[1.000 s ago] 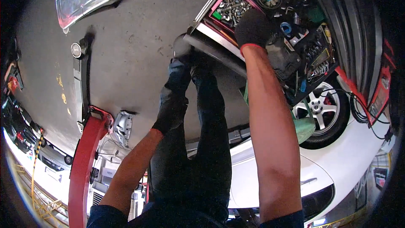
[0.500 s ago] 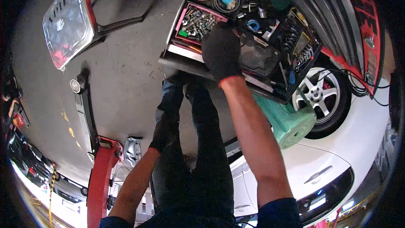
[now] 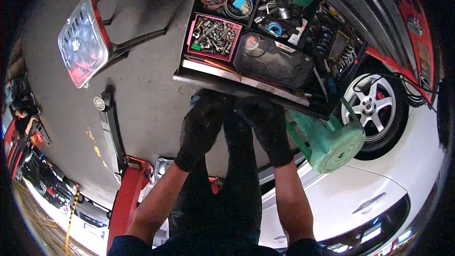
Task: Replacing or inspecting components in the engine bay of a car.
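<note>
On the far left, a stool with a square, glossy silver seat and dark legs (image 3: 83,42) is seen tipped in view on the dark grey floor (image 3: 151,73). Nearer, a slender grey metal arm (image 3: 111,135) is joined to a thick red metal post (image 3: 127,199). Toward the middle, the left hand (image 3: 204,125), covered by a black knit glove, is held low over the dark-trousered legs (image 3: 237,180), its fingers lost in shadow; whether anything is grasped by it cannot be told. Just beyond both hands, an open black tool drawer (image 3: 208,83) is seen, its front edge turned toward them. In its near left corner a pink rectangular tray (image 3: 209,55) is filled with loose silvery bolts (image 3: 217,35). The right hand (image 3: 265,125), gloved alike, is held beside the left, near the drawer's front edge; its grip is likewise hidden, and contact cannot be confirmed. Beside the tray is laid a flat black plastic case (image 3: 275,61). Farther right, a round-topped green plastic stool (image 3: 332,147) is placed by a white spoked wheel (image 3: 372,106) of a white car (image 3: 379,178).
</note>
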Demonstrator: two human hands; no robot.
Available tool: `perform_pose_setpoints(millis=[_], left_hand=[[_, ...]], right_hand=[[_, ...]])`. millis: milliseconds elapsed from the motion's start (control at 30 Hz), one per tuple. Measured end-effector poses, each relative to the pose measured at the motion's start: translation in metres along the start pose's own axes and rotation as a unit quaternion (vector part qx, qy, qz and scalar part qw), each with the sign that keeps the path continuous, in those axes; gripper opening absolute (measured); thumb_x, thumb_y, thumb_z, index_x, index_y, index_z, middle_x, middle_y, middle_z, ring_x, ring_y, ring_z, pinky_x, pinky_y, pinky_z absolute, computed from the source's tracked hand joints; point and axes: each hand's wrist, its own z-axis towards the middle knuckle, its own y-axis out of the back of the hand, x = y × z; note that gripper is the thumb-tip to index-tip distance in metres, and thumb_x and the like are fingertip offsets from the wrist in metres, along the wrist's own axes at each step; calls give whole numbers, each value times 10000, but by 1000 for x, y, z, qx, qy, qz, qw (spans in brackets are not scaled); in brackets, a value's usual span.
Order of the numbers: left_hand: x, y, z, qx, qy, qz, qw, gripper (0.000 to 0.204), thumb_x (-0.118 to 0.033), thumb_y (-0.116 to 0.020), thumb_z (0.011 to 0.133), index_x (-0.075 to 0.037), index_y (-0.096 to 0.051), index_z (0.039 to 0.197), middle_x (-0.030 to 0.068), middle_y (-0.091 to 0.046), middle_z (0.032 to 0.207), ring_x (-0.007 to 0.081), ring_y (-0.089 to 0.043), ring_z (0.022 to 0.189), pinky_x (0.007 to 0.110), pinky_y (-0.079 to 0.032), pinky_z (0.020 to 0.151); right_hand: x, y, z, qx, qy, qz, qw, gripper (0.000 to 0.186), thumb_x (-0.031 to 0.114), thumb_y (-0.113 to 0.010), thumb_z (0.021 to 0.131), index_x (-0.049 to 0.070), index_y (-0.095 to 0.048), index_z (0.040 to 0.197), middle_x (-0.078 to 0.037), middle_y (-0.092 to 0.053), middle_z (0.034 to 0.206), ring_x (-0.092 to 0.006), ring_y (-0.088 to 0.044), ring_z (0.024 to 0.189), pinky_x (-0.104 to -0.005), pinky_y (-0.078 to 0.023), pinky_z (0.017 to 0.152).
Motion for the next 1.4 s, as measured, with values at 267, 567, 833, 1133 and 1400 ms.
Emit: perform_pose_setpoints(millis=[267, 567, 833, 1133, 1400], left_hand=[[-40, -16, -6, 12, -208, 277, 938, 254, -203, -723, 904, -114, -730, 1142, 100, -733, 1005, 253, -709, 894, 375, -570, 786], [-31, -1, -13, -47, -190, 299, 934, 206, -129, -751, 839, -130, -750, 1045, 77, -715, 875, 245, -700, 790, 357, -565, 681], [4, 38, -38, -106, 83, 136, 982, 226, -20, -664, 880, -52, -699, 1100, 155, -701, 1013, 317, -678, 873, 378, -553, 806], [171, 89, -121, -75, 103, 153, 980, 266, -238, -667, 962, -64, -688, 1161, 101, -726, 1067, 231, -670, 905, 363, -539, 826], [167, 78, -111, -45, 235, 111, 965, 317, -297, -646, 976, -68, -676, 1193, 94, -719, 1027, 218, -653, 928, 393, -531, 827]], right_hand=[[1, -11, -27, -77, -28, 13, 997, 188, 121, -695, 948, 7, -739, 1091, -88, -742, 1025, -165, -681, 910, -329, -554, 788], [-6, -44, -21, -71, -7, -33, 997, 236, 179, -668, 979, 62, -718, 1178, -98, -728, 869, -197, -677, 655, -318, -547, 594], [1, -16, 73, -59, 293, -366, 881, 200, 138, -630, 952, 33, -718, 1098, -172, -700, 976, -369, -665, 910, -484, -524, 871], [24, -13, 172, 6, 329, -632, 702, 346, 97, -679, 815, 61, -710, 1158, -164, -636, 1137, -364, -579, 1096, -498, -454, 937], [11, -26, 174, 55, 378, -730, 567, 285, 88, -655, 827, 51, -716, 1103, -154, -618, 1062, -365, -580, 1023, -500, -463, 904]])
